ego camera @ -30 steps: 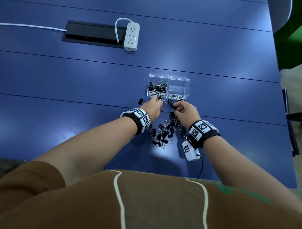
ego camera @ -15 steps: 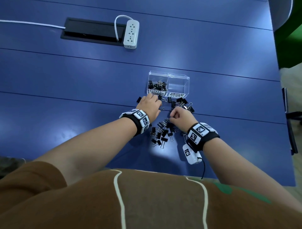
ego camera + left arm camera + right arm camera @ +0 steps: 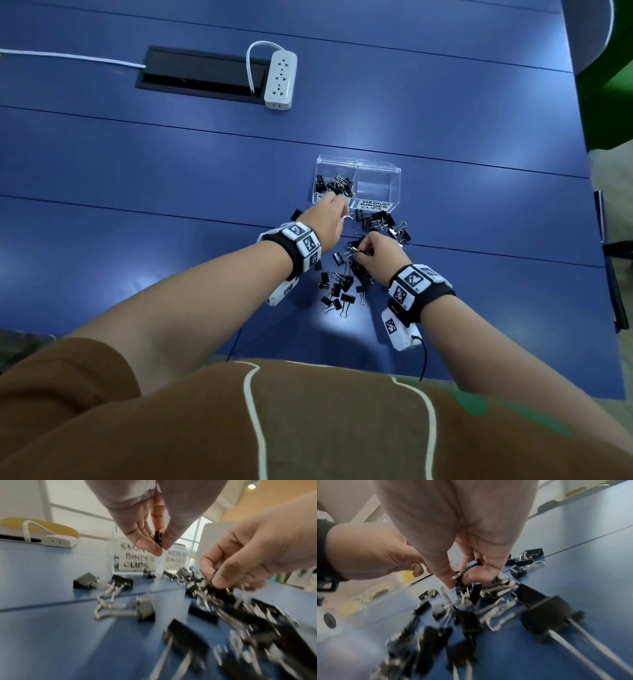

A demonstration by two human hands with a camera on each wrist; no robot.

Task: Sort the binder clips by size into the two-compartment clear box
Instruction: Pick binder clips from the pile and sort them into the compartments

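Blue tabletop (image 3: 171, 164) fills most of the head view, with a white power strip (image 3: 281, 80) at upper left. At centre sits our two-compartment clear box (image 3: 358, 183), its long axis running left to right and its labels facing us; the left cell already holds small clips, while the right one, marked medium, looks empty. Our left hand (image 3: 325, 219) pinches one small binder clip (image 3: 158, 538) between thumb and fingertips just in front of the left cell, black body upright. Our right hand (image 3: 376, 251) has its fingers curled into the loose pile of binder clips (image 3: 342, 284) below the box, gripping at least one; we cannot tell its size. As we judge it, the wire handles may tangle, so a lift could drag neighbours along, and the pinched clip could fall short of the rim.
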